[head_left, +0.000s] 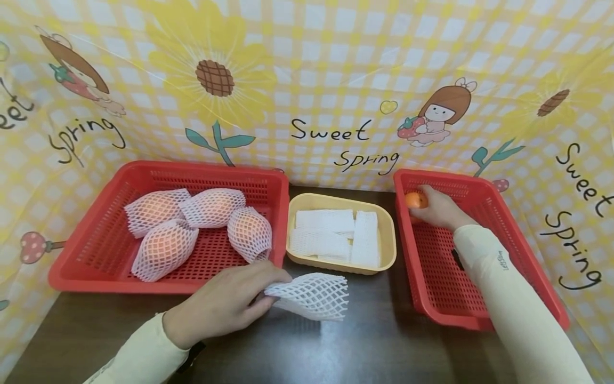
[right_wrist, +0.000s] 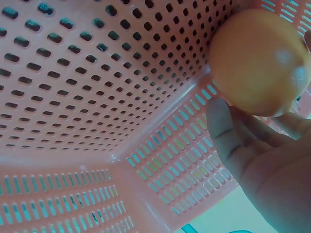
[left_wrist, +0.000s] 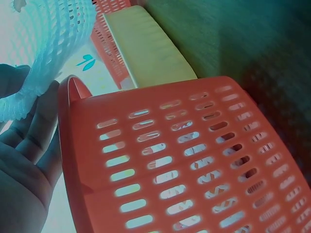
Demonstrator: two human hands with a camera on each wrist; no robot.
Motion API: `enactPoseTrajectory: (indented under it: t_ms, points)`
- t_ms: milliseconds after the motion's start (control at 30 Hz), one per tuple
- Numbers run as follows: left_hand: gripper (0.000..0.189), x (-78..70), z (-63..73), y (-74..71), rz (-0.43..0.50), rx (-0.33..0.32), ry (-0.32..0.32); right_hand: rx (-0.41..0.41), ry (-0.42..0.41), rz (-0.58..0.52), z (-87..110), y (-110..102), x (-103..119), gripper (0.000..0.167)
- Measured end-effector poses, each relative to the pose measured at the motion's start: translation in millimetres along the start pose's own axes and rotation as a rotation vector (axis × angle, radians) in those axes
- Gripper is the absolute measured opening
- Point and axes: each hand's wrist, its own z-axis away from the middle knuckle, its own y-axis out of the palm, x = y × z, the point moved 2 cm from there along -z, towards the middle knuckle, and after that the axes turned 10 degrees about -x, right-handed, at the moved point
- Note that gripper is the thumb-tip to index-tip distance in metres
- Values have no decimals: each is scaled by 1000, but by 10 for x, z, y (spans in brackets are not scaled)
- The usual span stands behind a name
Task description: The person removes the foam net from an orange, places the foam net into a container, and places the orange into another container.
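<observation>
My left hand [head_left: 225, 301] pinches one end of a white foam net sleeve [head_left: 314, 296] between thumb and fingers. The sleeve's wide mesh end points right, over the table in front of the yellow tray. In the left wrist view, the net [left_wrist: 53, 43] is beside the red basket's rim. Inside the right red basket [head_left: 422, 298], near its far left corner, my right hand [head_left: 437, 207] grips an orange [head_left: 415, 200]. The right wrist view shows the fingers curled round the smooth bare orange [right_wrist: 257, 63], close to the perforated wall.
At the left stands a larger red basket [head_left: 96, 240] with several net-wrapped fruits [head_left: 165, 248]. Between the baskets is a yellow tray [head_left: 390, 240] holding several flat white foam nets [head_left: 323, 221]. All stand on a dark table [head_left: 355, 346], before a printed yellow cloth [head_left: 326, 64].
</observation>
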Motion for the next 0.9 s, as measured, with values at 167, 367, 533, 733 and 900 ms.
enactPoseTrajectory:
  t_ms: [167, 367, 533, 733, 900]
  points:
    - [34, -11, 2, -1, -5, 4, 4, 6, -21, -10, 51, -30, -10, 75]
    - [35, -30, -10, -13, -4, 5, 4, 0, -4, -12, 111, -111, 40, 76]
    - [34, -66, -33, -2, -11, -2, 2, -27, 8, -2, 256, -249, 186, 80]
    - [36, -101, -67, 15, -18, -11, -26, -76, -62, -23, 560, -439, 647, 74]
    - [42, -138, -100, 33, -5, 3, -64, -99, -194, -42, 844, -449, 1073, 66]
